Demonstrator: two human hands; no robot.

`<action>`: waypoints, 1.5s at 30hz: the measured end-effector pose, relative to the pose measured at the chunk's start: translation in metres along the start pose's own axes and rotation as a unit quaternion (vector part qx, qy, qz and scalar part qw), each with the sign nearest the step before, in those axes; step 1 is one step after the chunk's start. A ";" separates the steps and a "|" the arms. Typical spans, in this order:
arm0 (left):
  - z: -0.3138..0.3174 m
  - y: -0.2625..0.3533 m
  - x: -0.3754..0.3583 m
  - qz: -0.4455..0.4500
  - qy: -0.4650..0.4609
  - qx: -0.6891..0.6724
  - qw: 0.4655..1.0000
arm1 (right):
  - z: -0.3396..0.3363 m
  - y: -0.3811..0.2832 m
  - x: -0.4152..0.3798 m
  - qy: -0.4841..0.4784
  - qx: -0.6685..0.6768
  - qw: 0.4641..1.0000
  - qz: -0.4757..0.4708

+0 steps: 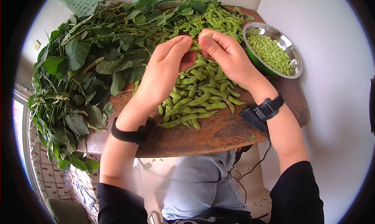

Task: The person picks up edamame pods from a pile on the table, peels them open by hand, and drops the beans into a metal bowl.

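Loose pods (195, 101) spread over the counter (187, 140), below the hands. The left hand (166, 64) and right hand (230, 62) pinch a green pod (194, 49), seemingly crosswise, its ends hidden by fingers. Rightward, nearer the right hand, sits the bowl (284, 40) of beans (269, 54).

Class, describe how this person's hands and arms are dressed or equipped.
The left hand and right hand are gloveless. Black sleeves end partway up the arms. Each wrist has a black strap; the right strap has a chunky buckle, a dark box beside it and a thin black cable.
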State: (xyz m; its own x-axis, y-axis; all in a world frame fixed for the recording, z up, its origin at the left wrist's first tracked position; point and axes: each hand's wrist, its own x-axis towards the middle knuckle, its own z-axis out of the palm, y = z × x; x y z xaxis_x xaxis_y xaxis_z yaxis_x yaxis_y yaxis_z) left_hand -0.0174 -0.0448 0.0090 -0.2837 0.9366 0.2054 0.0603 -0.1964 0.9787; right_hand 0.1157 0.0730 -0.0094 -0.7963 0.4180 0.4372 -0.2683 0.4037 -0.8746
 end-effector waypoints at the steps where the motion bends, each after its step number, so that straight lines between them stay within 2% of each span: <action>1: -0.001 0.002 0.000 -0.020 0.005 -0.014 1.000 | 0.000 0.000 0.000 -0.001 -0.005 1.000 -0.004; 3: -0.005 0.003 0.002 -0.039 0.009 -0.029 0.999 | 0.000 -0.001 0.000 -0.001 -0.011 1.000 -0.008; 5: -0.016 0.001 0.006 -0.047 -0.062 0.006 0.997 | 0.000 0.000 0.000 -0.001 -0.012 0.999 -0.030; 6: -0.017 0.000 0.007 -0.047 -0.061 0.006 0.997 | 0.000 0.001 0.000 -0.001 -0.013 0.999 -0.031; 9: -0.014 -0.002 0.006 -0.042 -0.054 0.012 0.998 | 0.001 0.003 0.001 0.001 -0.023 0.999 -0.038; 11: -0.002 0.000 0.003 -0.036 0.024 0.009 0.999 | 0.004 0.005 0.002 0.031 -0.030 0.997 -0.067; 12: -0.001 0.000 0.003 -0.035 0.024 0.009 0.999 | 0.003 0.005 0.002 0.031 -0.030 0.997 -0.067; 15: -0.002 -0.007 0.004 0.016 0.038 0.058 0.998 | -0.001 0.006 0.002 0.072 -0.065 0.995 -0.017; 17: -0.004 -0.013 0.006 0.064 0.009 0.125 0.990 | -0.003 0.006 0.002 0.090 -0.038 0.995 0.008; 20: 0.000 -0.015 0.006 0.089 0.020 0.109 0.990 | -0.006 0.006 0.003 0.069 -0.028 0.997 0.024; 24: -0.005 -0.013 0.007 0.058 -0.003 0.108 0.992 | 0.001 0.001 0.002 0.095 0.010 0.993 0.063; 33: -0.001 -0.013 0.005 0.037 0.012 0.048 0.998 | 0.004 -0.001 0.001 0.065 0.102 0.989 0.085; 35: -0.007 -0.012 0.005 0.056 -0.015 0.135 0.989 | 0.002 0.005 0.004 0.089 0.028 0.994 0.054; 36: -0.006 -0.012 0.006 0.056 -0.014 0.135 0.989 | 0.003 0.007 0.004 0.088 0.028 0.994 0.053; 38: -0.005 -0.013 0.007 0.049 0.046 0.157 0.985 | 0.004 0.009 0.004 0.178 -0.139 0.973 -0.042; 43: -0.006 -0.016 0.006 0.094 0.062 0.257 0.960 | 0.005 -0.005 -0.001 0.115 -0.200 0.971 -0.056; 45: -0.005 -0.016 0.006 0.106 0.060 0.283 0.951 | 0.010 0.002 0.001 0.083 -0.265 0.948 -0.158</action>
State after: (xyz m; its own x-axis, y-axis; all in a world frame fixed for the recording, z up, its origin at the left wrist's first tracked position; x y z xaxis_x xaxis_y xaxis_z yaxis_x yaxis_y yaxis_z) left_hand -0.0249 -0.0376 -0.0050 -0.3128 0.8472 0.4294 0.6244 -0.1572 0.7651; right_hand 0.1092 0.0660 -0.0125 -0.6131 0.3129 0.7254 -0.1346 0.8634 -0.4863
